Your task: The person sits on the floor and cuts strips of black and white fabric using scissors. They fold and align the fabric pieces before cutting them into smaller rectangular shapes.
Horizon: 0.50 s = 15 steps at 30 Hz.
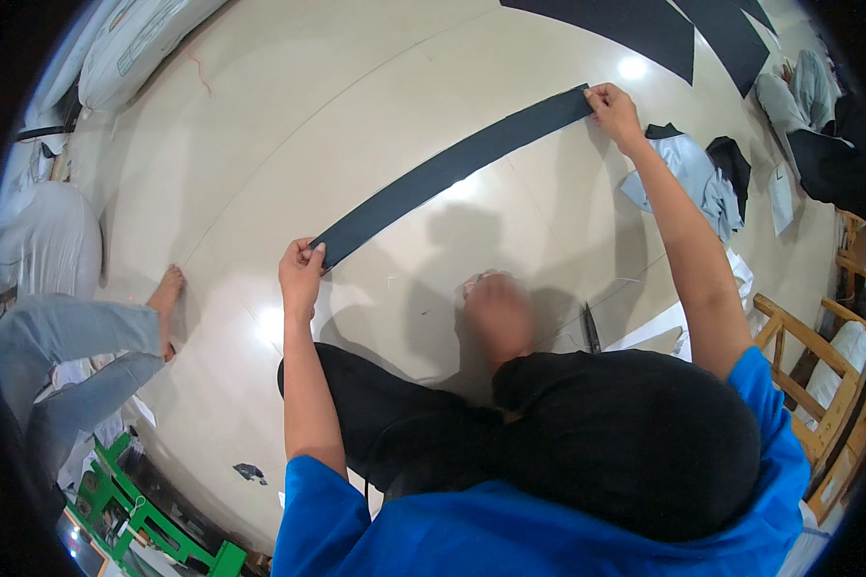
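A long, narrow strip of dark fabric (452, 171) is stretched between my two hands above the tiled floor. My left hand (301, 277) pinches its near left end between thumb and fingers. At the far right end, my right hand (614, 111) grips the other short edge. The strip looks flat and taut, slanting up from left to right. Both my arms are extended, and my bare foot (498, 313) is on the floor below, blurred.
Large black fabric pieces (616, 34) lie at the far right. Light blue and black cloth (693, 178) is heaped right of my right arm. A wooden frame (813, 385) stands right, a green frame (144, 510) lower left. Another person's jeans-clad legs (87, 332) and white sacks (135, 53) are left.
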Each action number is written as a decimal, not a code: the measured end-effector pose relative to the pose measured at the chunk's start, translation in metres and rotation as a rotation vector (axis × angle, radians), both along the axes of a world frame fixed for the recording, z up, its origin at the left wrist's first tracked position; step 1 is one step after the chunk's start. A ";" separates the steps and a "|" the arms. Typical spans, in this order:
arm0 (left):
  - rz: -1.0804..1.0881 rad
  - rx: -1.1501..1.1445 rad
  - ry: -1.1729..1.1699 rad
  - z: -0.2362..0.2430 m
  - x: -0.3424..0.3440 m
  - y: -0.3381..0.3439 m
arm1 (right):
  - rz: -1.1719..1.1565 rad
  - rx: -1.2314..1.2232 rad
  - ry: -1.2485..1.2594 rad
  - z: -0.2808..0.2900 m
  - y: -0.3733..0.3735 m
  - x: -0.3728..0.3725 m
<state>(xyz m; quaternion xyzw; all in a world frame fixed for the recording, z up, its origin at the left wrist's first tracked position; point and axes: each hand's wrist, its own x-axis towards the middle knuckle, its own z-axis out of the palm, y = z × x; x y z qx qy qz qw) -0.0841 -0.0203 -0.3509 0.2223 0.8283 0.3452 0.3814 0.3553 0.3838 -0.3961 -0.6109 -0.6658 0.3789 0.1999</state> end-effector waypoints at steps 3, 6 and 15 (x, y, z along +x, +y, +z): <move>0.019 0.013 -0.001 0.001 0.002 0.000 | -0.009 0.012 -0.005 0.005 -0.002 0.000; 0.023 0.021 0.022 0.001 0.004 0.001 | 0.043 0.139 -0.072 0.001 -0.001 0.007; 0.028 0.010 0.080 -0.004 0.001 -0.004 | 0.203 0.384 -0.255 0.012 -0.008 0.007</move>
